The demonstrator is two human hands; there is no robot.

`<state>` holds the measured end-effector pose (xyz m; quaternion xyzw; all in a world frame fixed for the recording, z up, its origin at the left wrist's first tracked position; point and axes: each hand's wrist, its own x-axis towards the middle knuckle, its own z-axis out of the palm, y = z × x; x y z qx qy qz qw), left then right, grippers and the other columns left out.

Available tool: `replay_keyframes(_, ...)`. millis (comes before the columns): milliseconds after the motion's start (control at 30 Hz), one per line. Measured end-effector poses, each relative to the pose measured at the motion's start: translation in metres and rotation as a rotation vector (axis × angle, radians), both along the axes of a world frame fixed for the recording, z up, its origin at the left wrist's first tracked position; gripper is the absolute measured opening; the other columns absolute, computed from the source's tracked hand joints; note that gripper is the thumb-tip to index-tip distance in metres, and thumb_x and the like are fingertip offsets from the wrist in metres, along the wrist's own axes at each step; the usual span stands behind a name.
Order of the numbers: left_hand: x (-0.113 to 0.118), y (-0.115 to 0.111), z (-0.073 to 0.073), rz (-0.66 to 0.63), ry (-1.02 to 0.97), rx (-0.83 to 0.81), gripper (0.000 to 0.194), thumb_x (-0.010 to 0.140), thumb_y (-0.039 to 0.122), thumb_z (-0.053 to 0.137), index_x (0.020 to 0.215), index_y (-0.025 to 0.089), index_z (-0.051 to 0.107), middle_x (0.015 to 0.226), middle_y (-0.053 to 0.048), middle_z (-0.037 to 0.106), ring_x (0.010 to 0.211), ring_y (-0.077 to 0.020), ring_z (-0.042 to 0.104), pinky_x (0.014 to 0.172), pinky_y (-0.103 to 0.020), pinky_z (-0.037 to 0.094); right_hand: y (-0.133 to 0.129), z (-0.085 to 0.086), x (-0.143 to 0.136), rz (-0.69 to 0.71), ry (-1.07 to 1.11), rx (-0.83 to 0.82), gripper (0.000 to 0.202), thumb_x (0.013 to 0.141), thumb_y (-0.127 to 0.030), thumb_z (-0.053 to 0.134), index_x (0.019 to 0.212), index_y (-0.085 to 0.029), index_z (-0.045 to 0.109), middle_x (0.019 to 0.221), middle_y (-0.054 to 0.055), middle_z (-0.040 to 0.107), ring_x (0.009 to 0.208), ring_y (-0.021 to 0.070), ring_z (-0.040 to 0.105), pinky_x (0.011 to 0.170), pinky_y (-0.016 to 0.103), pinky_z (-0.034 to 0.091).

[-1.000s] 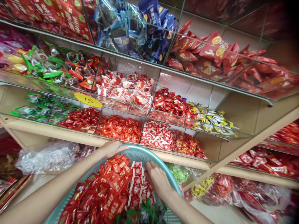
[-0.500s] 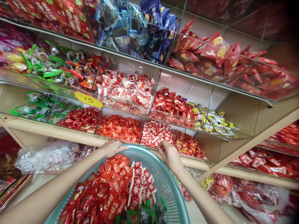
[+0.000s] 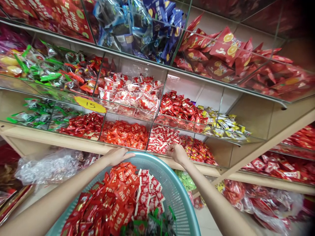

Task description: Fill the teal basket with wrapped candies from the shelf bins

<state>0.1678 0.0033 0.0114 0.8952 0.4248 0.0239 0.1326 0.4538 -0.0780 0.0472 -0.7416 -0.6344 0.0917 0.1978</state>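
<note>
My left hand (image 3: pixel 118 156) is closed on the far rim of a teal plastic basket (image 3: pixel 178 186), thumb along the rim. Inside the basket lie orange-red wrapped candies (image 3: pixel 124 183), dark red packets (image 3: pixel 86 205), red-and-white wrapped candies (image 3: pixel 149 193) and dark pieces with green-ended wrappers (image 3: pixel 152 224). My right hand (image 3: pixel 178 153) is beyond the basket's rim, at the front edge of the shelf bin of loose red-and-white candies (image 3: pixel 163 137). Its fingers are curled together; whatever they hold, if anything, is hidden.
Shelves with clear dividers hold candies in several colours. A yellow "15" price tag (image 3: pixel 90 104) hangs on the left. Below the wooden shelf edge (image 3: pixel 81 144) are a clear plastic bag (image 3: pixel 49 167) and red bagged goods (image 3: pixel 265 203). A slanting wooden post (image 3: pixel 270 144) stands right.
My right hand has moved slightly up, closer to the red-and-white candy bin, with its fingers more curled. My left hand stays on the basket's rim. The shelf view has shifted a little.
</note>
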Motion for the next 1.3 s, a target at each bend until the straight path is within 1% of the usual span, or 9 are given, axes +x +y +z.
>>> replay_keyframes(167, 0.000, -0.004, 0.004, 0.004, 0.007, 0.008, 0.071, 0.081, 0.071, 0.015, 0.072, 0.019, 0.062, 0.077, -0.010, 0.068, 0.074, -0.0242, 0.064, 0.066, -0.029, 0.042, 0.002, -0.006, 0.005, -0.012, -0.027, 0.005, 0.017, 0.067, -0.007, 0.055, 0.054, -0.017, 0.059, 0.061, 0.003, 0.064, 0.062, 0.0131, 0.056, 0.057, 0.021, 0.033)
replay_keyframes(300, -0.001, -0.004, 0.005, 0.009, 0.011, 0.005, 0.071, 0.081, 0.071, 0.016, 0.071, 0.019, 0.062, 0.075, -0.010, 0.068, 0.071, -0.0238, 0.064, 0.064, -0.028, 0.041, -0.002, -0.004, 0.009, -0.006, 0.008, 0.129, 0.014, 0.072, -0.014, 0.053, 0.059, -0.017, 0.060, 0.066, 0.003, 0.063, 0.063, 0.0134, 0.056, 0.059, 0.022, 0.034)
replay_keyframes(467, -0.001, -0.003, 0.004, -0.015, -0.003, 0.007, 0.070, 0.082, 0.070, 0.016, 0.072, 0.019, 0.062, 0.074, -0.009, 0.067, 0.069, -0.0226, 0.063, 0.063, -0.028, 0.040, -0.030, 0.017, 0.002, 0.085, 0.212, 0.274, 0.016, 0.078, -0.029, 0.054, 0.067, -0.018, 0.059, 0.065, 0.001, 0.060, 0.055, 0.0122, 0.049, 0.056, 0.023, 0.036)
replay_keyframes(567, -0.001, -0.002, 0.003, -0.013, 0.000, 0.018, 0.070, 0.082, 0.071, 0.016, 0.072, 0.019, 0.062, 0.073, -0.009, 0.067, 0.069, -0.0227, 0.062, 0.062, -0.027, 0.039, -0.054, 0.021, -0.012, 0.171, 0.300, 0.306, 0.020, 0.082, -0.033, 0.052, 0.071, -0.018, 0.058, 0.067, 0.001, 0.057, 0.057, 0.0122, 0.047, 0.055, 0.023, 0.036)
replay_keyframes(700, -0.002, -0.001, 0.001, -0.016, -0.002, 0.027, 0.070, 0.082, 0.071, 0.016, 0.072, 0.019, 0.062, 0.073, -0.009, 0.067, 0.069, -0.0229, 0.063, 0.062, -0.027, 0.040, -0.077, 0.000, -0.033, 0.302, 0.358, 0.200, 0.015, 0.086, -0.027, 0.049, 0.076, -0.018, 0.055, 0.071, 0.001, 0.055, 0.061, 0.0119, 0.048, 0.055, 0.022, 0.036)
replay_keyframes(800, -0.003, -0.001, 0.000, -0.015, -0.014, 0.020, 0.069, 0.082, 0.070, 0.018, 0.073, 0.019, 0.063, 0.074, -0.008, 0.068, 0.069, -0.0228, 0.063, 0.063, -0.027, 0.040, -0.085, -0.023, -0.043, 0.381, 0.275, 0.141, 0.011, 0.083, -0.015, 0.047, 0.074, -0.018, 0.052, 0.073, 0.000, 0.054, 0.065, 0.0116, 0.049, 0.059, 0.022, 0.037)
replay_keyframes(900, -0.003, -0.001, 0.000, -0.003, -0.023, 0.017, 0.068, 0.082, 0.070, 0.020, 0.072, 0.019, 0.063, 0.074, -0.008, 0.068, 0.070, -0.0227, 0.063, 0.063, -0.027, 0.041, -0.087, -0.037, -0.047, 0.394, 0.180, 0.125, 0.013, 0.081, -0.009, 0.045, 0.074, -0.019, 0.048, 0.077, 0.000, 0.054, 0.069, 0.0124, 0.051, 0.063, 0.022, 0.037)
replay_keyframes(1200, -0.002, -0.003, 0.004, -0.004, -0.037, 0.001, 0.065, 0.082, 0.069, 0.021, 0.069, 0.019, 0.060, 0.071, -0.007, 0.066, 0.068, -0.0212, 0.062, 0.063, -0.027, 0.041, -0.092, -0.047, -0.051, 0.406, -0.093, -0.004, 0.015, 0.084, -0.009, 0.041, 0.076, -0.020, 0.048, 0.084, 0.004, 0.055, 0.070, 0.0143, 0.053, 0.061, 0.025, 0.039)
replay_keyframes(1300, -0.003, -0.002, 0.003, -0.006, -0.044, -0.005, 0.065, 0.082, 0.070, 0.021, 0.068, 0.020, 0.059, 0.070, -0.007, 0.066, 0.068, -0.0211, 0.062, 0.062, -0.027, 0.040, -0.095, -0.042, -0.052, 0.432, -0.099, -0.014, 0.015, 0.083, -0.008, 0.041, 0.080, -0.020, 0.049, 0.087, 0.004, 0.056, 0.075, 0.0151, 0.054, 0.064, 0.025, 0.040)
